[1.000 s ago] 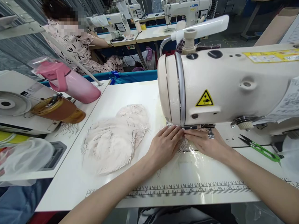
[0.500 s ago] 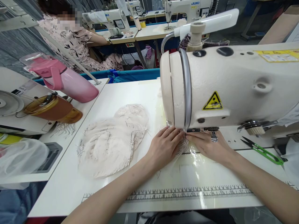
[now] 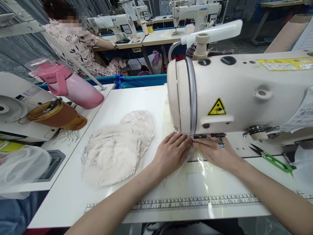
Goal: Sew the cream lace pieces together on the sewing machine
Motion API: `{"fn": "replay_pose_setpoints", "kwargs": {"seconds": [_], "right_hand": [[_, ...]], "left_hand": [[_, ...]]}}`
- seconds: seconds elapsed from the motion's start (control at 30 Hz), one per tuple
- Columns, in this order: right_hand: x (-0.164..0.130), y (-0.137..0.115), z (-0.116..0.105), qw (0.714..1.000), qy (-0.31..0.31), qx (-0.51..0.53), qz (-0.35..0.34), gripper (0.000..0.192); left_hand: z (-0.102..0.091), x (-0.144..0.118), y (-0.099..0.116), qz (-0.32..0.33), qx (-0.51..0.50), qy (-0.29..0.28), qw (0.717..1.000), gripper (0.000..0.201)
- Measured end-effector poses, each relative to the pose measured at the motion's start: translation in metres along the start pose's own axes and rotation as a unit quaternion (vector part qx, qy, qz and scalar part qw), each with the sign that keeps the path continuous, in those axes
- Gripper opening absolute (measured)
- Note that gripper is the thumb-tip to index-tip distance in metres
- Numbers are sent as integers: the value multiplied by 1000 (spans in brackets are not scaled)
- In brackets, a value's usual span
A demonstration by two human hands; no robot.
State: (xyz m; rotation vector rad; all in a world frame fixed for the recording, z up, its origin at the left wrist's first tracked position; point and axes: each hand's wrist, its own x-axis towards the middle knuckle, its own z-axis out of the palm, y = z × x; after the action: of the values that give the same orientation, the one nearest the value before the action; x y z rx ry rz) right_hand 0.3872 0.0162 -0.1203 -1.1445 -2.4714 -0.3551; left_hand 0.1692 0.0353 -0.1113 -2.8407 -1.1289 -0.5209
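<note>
Left hand [image 3: 171, 151]: palm down, flat on the lace piece [image 3: 189, 153], fingers together and extended toward the needle area under the sewing machine [image 3: 234, 94]; pressing, not pinching.

Right hand [image 3: 215, 151]: palm down on the same lace piece from the other side, fingers together, tips meeting those of the left hand just below the machine head.

Lace piece: small, white, perforated edge; lies on the table [image 3: 127, 98] directly under the machine head, between and beneath both hands, mostly covered by them.

Stack of cups [image 3: 117, 150]: pale lace-covered pieces, overlapping, on the table left of the left hand, apart from it.

Snips [image 3: 271, 158]: green handle, dark blades, on the table right of the right hand, well apart.

Ruler strip [image 3: 195, 202]: printed scale along the near table edge, under both forearms.

Pink bottle [image 3: 70, 86] and brown bottle [image 3: 57, 114]: lying tilted on the neighbouring unit at far left.

Plastic bag [image 3: 22, 166]: clear, crumpled, lower left.

Person [image 3: 78, 42]: seated at another machine in the background, patterned top.
</note>
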Motion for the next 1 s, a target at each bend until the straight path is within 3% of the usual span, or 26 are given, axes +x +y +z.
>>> {"fn": "replay_pose_setpoints", "kwargs": {"seconds": [0.13,0.27,0.33,0.4,0.47,0.53,0.57,0.67,0.73,0.87,1.0], "right_hand": [[4,-3,-3,1000,24,15,9,31],[3,-4,0,999,41,25,24,33],[3,-4,2,998,44,34,21,33],[2,-4,3,998,52,45,12,31],[2,-4,4,997,55,55,8,30],[2,-4,6,996,47,73,11,32],[2,-4,7,995,38,88,13,34],[3,-4,8,989,9,144,15,37],[5,-5,8,985,6,170,14,33],[8,-5,5,981,27,192,1,19],[9,-3,3,983,41,180,9,18]], "left_hand": [[-5,2,3,5,17,-3,1000,32],[-30,0,7,32,45,37,998,27],[-45,-8,6,87,30,64,994,32],[-56,-21,2,173,19,92,980,50],[-60,-38,-2,234,55,95,966,55],[-59,-54,-3,217,91,67,970,35],[-58,-60,-2,179,87,56,978,24],[-59,-63,5,14,-9,57,998,21],[-65,-55,9,-50,-58,55,996,17],[-75,-24,7,9,21,28,999,15],[-63,1,-1,65,37,-38,996,16]]}}
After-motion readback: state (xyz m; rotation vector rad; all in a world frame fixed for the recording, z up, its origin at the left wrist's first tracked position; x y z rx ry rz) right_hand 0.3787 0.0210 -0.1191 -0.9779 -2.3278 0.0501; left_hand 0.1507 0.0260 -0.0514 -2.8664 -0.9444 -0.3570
